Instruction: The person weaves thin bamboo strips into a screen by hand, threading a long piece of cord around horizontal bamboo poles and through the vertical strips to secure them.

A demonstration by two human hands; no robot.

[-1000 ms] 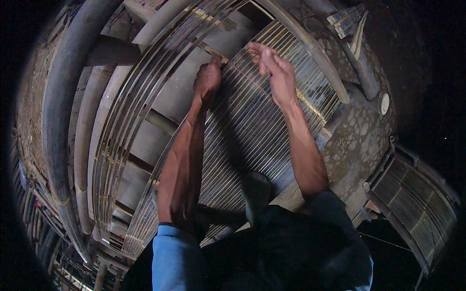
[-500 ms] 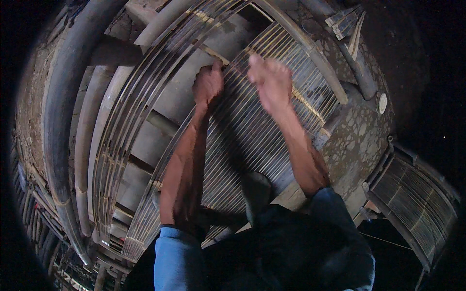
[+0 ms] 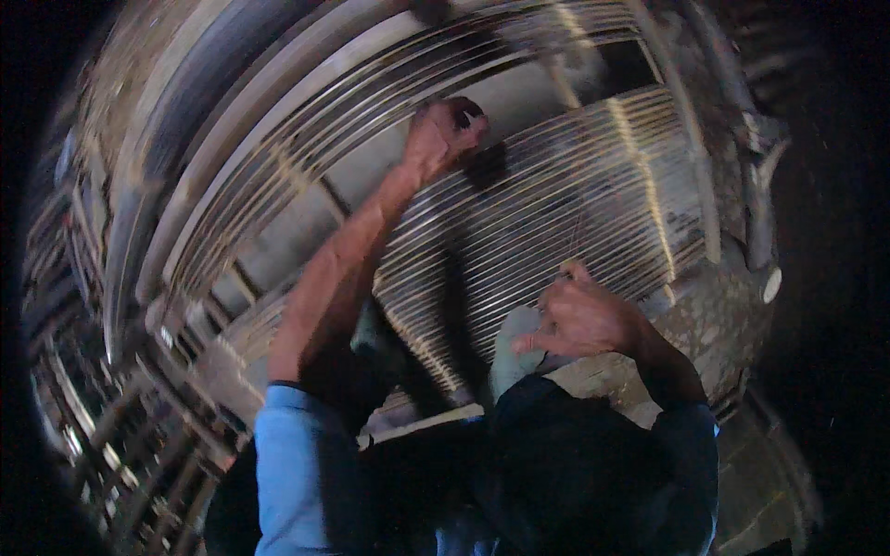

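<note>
A panel of thin parallel bamboo strips [image 3: 519, 232] lies below me, crossed by a pale bamboo slat [image 3: 640, 167] on its right side. My left hand [image 3: 443, 139] is over the panel's far edge, its fingers curled; what they hold, if anything, is hidden. Close to my body, my right hand [image 3: 584, 310] is closed above the panel's near edge. A faint thin string [image 3: 580, 218] runs from its fingers up across the strips. The picture is blurred by motion.
Beyond a gap lies another row of long bamboo strips [image 3: 371, 111]. Thick bamboo poles [image 3: 222, 83] curve past at the upper left, and a thick pole [image 3: 691, 139] borders the panel's right end. A grey shoe or foot [image 3: 512, 352] rests at the near edge. Several sticks [image 3: 120, 426] clutter the lower left.
My right hand has come down from the panel's far part toward my body. My left hand has shifted right and slightly up. The whole view has turned clockwise.
</note>
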